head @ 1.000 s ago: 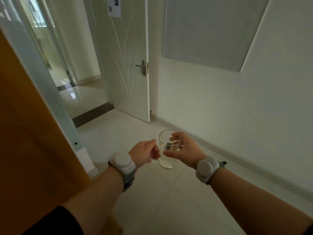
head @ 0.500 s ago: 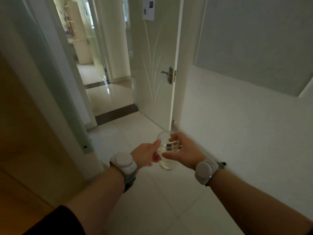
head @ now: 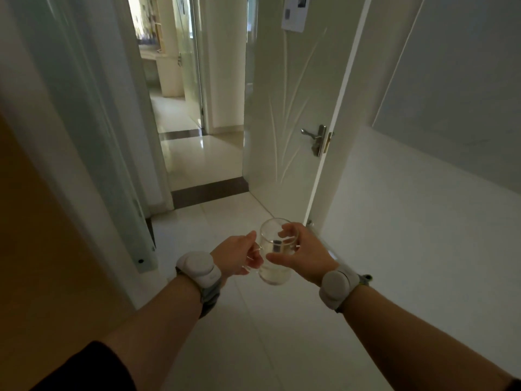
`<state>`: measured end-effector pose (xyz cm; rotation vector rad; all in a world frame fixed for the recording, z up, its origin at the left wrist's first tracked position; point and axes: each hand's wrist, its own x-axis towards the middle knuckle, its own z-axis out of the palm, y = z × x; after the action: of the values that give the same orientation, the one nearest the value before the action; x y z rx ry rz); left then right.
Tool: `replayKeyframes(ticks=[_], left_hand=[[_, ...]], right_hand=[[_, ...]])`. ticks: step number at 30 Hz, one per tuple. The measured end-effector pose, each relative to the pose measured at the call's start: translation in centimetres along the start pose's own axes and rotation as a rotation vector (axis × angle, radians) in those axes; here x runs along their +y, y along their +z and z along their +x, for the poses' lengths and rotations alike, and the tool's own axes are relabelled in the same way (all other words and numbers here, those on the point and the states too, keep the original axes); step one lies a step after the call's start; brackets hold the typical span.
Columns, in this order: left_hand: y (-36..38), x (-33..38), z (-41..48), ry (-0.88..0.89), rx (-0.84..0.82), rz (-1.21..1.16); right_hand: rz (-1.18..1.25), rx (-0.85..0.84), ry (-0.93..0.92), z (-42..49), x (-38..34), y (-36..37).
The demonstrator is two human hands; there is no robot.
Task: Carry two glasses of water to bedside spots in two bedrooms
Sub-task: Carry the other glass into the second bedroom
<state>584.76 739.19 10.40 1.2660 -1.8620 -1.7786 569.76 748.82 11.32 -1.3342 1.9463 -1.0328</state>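
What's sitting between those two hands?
A glass of water, seen from the head camera: the left hand grips its handle, the right hand holds its side.

The clear glass mug (head: 277, 273) stands upright in mid-air, its handle pinched by the left hand (head: 238, 256), its body cupped by the right hand (head: 306, 256). Water seems to fill roughly half; the level is dim.

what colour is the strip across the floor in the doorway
Dark brown threshold strip, clearest in the head view.
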Motion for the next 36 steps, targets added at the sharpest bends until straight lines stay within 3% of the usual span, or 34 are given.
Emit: replayKeyframes(ticks=[14,27,36], left_hand=[[-6.5,5.1,16.7,0.057,0.113,0.045],[-9.7,12.5,33.2,-0.025,0.315,-0.029],[-16.3,14.8,42.2,-0.058,0.346,-0.041]], right_hand=[[0.043,-0.059,-0.05,20.7,0.6,-0.9],[0.051,-0.231,-0.205,42.4,1.2,-5.5],[0.044,-0.317,-0.266,56.1,-0.1,-2.4]])
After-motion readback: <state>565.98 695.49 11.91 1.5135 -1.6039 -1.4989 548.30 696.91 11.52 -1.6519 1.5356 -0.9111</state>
